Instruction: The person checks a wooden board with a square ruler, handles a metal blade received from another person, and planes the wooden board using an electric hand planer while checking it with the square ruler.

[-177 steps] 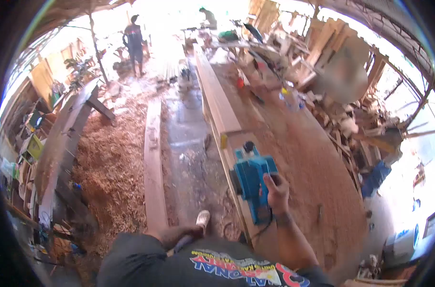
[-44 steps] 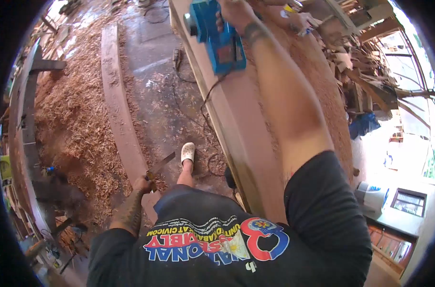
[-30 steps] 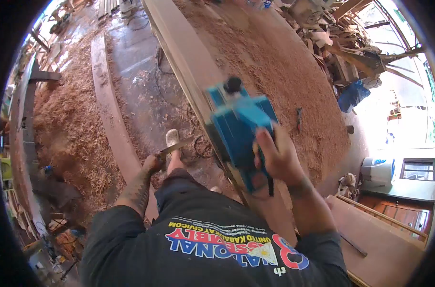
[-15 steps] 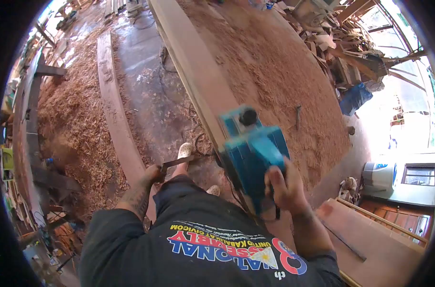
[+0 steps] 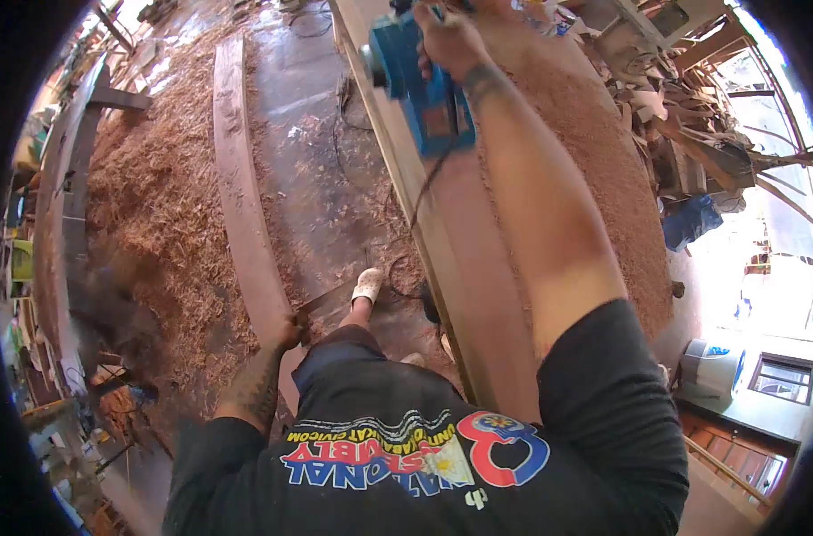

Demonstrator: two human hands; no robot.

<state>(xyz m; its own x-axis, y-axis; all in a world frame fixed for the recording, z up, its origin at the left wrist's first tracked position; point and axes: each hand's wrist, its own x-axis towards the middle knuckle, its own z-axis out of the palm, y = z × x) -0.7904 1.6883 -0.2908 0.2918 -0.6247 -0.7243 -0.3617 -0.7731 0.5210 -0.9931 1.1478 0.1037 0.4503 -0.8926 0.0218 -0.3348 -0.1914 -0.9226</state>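
My right hand [image 5: 451,43] is closed around the handle of a teal electric planer [image 5: 417,76], far out along a long reddish wooden plank [image 5: 487,295]. From the planer's near end a dark cord [image 5: 422,201] trails down along the plank's left edge. Low on my left, my left hand [image 5: 284,332] is closed on a flat, blade-like tool [image 5: 328,304] that points right toward my foot. Its exact kind is hard to make out.
Another long board [image 5: 238,170] lies on the floor to the left, among heaped wood shavings [image 5: 147,188]. A wooden beam [image 5: 67,205] stands farther left. Scrap wood [image 5: 692,134] is piled at the upper right, above a blue bag [image 5: 692,223]. A white bucket [image 5: 710,368] sits at the right.
My right hand and the planer have moved far forward along the plank, and my right arm is now stretched out. My left hand has stayed low, with the blade-like tool turned slightly.
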